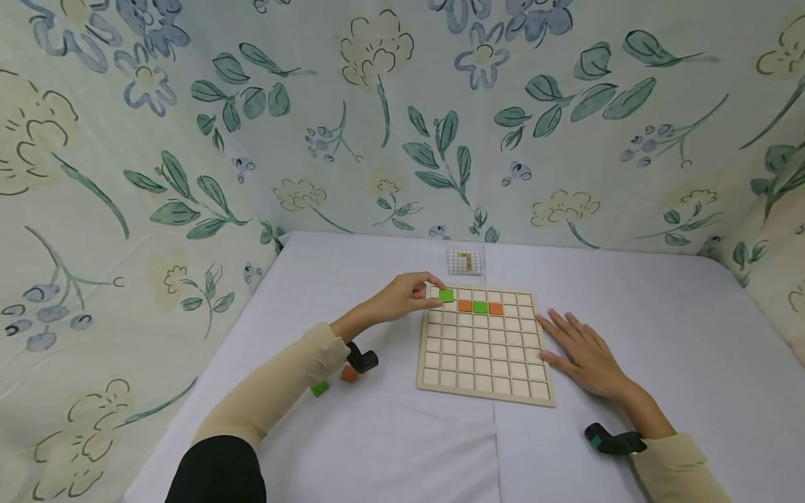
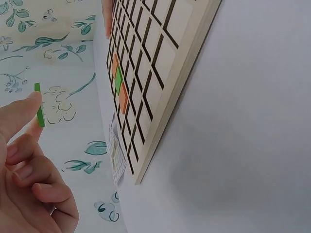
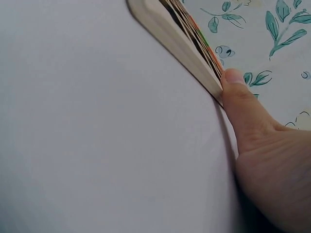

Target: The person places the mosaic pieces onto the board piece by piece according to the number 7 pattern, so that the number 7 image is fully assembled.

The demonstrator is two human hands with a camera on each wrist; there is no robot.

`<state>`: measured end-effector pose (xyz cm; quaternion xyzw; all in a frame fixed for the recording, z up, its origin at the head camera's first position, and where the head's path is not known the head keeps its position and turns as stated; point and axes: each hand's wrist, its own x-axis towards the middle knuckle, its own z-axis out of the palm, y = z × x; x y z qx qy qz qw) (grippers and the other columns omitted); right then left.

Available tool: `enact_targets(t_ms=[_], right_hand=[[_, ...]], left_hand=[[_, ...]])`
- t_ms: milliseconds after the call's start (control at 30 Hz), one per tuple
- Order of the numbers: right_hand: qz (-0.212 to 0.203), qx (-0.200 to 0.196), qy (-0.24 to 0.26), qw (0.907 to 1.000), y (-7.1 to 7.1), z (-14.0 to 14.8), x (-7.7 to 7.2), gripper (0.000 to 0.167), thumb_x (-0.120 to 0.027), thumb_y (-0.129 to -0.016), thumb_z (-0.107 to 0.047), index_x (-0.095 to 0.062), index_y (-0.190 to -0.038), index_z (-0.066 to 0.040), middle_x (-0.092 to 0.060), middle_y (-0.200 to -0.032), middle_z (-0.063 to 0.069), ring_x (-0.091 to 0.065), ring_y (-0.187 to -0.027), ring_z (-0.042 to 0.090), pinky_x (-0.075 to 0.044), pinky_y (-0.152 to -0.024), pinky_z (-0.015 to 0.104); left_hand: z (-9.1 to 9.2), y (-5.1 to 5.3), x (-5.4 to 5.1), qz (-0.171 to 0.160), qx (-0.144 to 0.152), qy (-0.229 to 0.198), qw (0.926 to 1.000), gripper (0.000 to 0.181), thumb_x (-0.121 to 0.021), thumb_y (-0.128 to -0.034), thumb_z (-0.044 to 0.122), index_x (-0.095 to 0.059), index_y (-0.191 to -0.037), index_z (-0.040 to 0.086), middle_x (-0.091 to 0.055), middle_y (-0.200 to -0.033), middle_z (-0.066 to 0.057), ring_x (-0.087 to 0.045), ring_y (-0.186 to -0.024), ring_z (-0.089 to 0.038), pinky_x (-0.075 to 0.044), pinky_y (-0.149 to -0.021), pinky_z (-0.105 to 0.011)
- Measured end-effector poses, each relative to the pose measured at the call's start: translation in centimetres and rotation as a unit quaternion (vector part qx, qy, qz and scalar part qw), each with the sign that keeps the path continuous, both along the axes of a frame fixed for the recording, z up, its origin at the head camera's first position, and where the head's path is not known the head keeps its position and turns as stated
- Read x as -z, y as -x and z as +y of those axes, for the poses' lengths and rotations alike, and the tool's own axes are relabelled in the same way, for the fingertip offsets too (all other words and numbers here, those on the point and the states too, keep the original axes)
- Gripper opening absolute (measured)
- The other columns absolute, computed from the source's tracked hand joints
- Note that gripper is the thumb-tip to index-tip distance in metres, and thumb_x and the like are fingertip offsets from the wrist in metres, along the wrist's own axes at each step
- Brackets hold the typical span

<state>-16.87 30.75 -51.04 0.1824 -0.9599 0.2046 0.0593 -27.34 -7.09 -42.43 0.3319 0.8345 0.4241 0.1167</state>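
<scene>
Between thumb and fingertip, my left hand (image 1: 405, 295) pinches a green square tile (image 1: 446, 296) over the upper left of a wooden grid board (image 1: 423, 386). In the left wrist view that tile (image 2: 40, 105) is held on edge, apart from the board. Set in one row of the board are an orange tile (image 1: 465, 306), a green tile (image 1: 481, 307) and another orange tile (image 1: 496, 309). Along the board's right edge, my right hand (image 1: 581, 353) lies with fingers extended, touching the frame. The right wrist view shows its thumb (image 3: 243, 104) against the board's side.
A small card (image 1: 465, 263) with a printed grid pattern lies behind the board. Left of the board, near my left wrist, lie a loose orange tile (image 1: 349, 374) and a loose green tile (image 1: 320, 388). White cloth (image 1: 402, 447) covers the table, and a floral curtain (image 1: 390, 126) hangs behind.
</scene>
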Motion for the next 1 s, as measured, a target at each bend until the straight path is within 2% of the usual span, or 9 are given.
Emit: enact_targets(t_ms=[233,467,733,867,1000], right_hand=[[-0.002,-0.001,0.001,1.0000,0.0,0.0,0.0,0.071,-0.061,-0.098,-0.041,-0.032,-0.157,-0.013,-0.023,-0.160,0.022,-0.012,-0.146,0.047,-0.003,-0.113,0.064],[0.000,0.001,-0.003,1.0000,0.1,0.0,0.1,0.071,-0.061,-0.099,-0.042,-0.032,-0.157,-0.014,-0.023,-0.160,0.022,-0.012,-0.146,0.047,-0.003,-0.113,0.064],[0.002,0.001,-0.003,1.0000,0.1,0.1,0.2,0.071,-0.061,-0.099,-0.042,-0.032,-0.157,-0.013,-0.023,-0.160,0.022,-0.011,-0.146,0.046,-0.003,-0.113,0.063],[0.002,-0.002,-0.006,1.0000,0.2,0.1,0.3,0.071,-0.060,-0.099,-0.042,-0.031,-0.157,-0.014,-0.022,-0.160,0.022,-0.011,-0.147,0.046,-0.001,-0.114,0.063],[-0.002,-0.006,0.000,1.0000,0.1,0.1,0.1,0.071,-0.061,-0.099,-0.041,-0.030,-0.158,-0.014,-0.022,-0.160,0.022,-0.011,-0.147,0.046,-0.002,-0.113,0.064]], left_hand=[[2.2,0.4,0.3,-0.006,0.005,0.002,1.0000,0.032,-0.072,-0.0945,0.020,-0.065,-0.123,0.008,-0.036,-0.065,0.002,-0.034,-0.059,-0.010,-0.032,-0.058,-0.024],[4.4,0.4,0.7,-0.010,0.021,0.002,0.9997,0.033,-0.072,-0.0941,0.020,-0.065,-0.124,0.006,-0.035,-0.065,0.002,-0.033,-0.060,-0.010,-0.033,-0.061,-0.023],[6.3,0.4,1.4,0.000,0.036,0.014,0.9992,0.033,-0.071,-0.0952,0.021,-0.066,-0.124,0.006,-0.032,-0.062,0.003,-0.028,-0.056,-0.009,-0.030,-0.058,-0.022],[7.1,0.4,2.0,0.000,0.037,0.013,0.9992,0.033,-0.072,-0.0946,0.021,-0.066,-0.124,0.006,-0.035,-0.063,0.003,-0.031,-0.056,-0.008,-0.031,-0.057,-0.021],[7.8,0.5,2.4,0.000,0.038,0.018,0.9991,0.033,-0.072,-0.0945,0.021,-0.066,-0.123,0.007,-0.044,-0.066,0.003,-0.035,-0.057,-0.008,-0.033,-0.058,-0.021]])
